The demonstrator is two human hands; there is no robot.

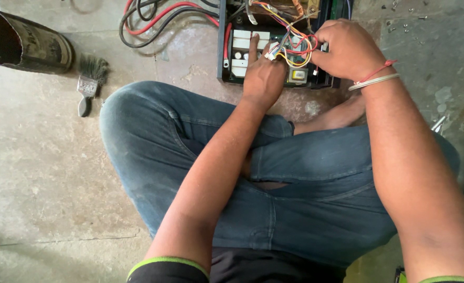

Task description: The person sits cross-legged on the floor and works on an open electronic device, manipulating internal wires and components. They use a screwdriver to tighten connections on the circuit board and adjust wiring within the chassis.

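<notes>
Wiring is the matter in hand: a bundle of thin coloured wires [295, 48] loops over the open black electronics chassis [274, 47] at twelve o'clock on the concrete floor [43, 173], just beyond the person's crossed, jeans-clad legs [295, 173]. The left hand [263, 73] pinches a small white connector [272, 52] at the bundle's near end, forefinger stretched onto the white terminal blocks [242, 50]. The right hand [347, 50], clenched around the wires at one o'clock, steadies them. This looks like sorting or seating a plug; doing so would call for a fine, aligned push. Thick red and black cables [158, 21] trail off at eleven o'clock; a paintbrush [87, 84] lies at ten.
</notes>
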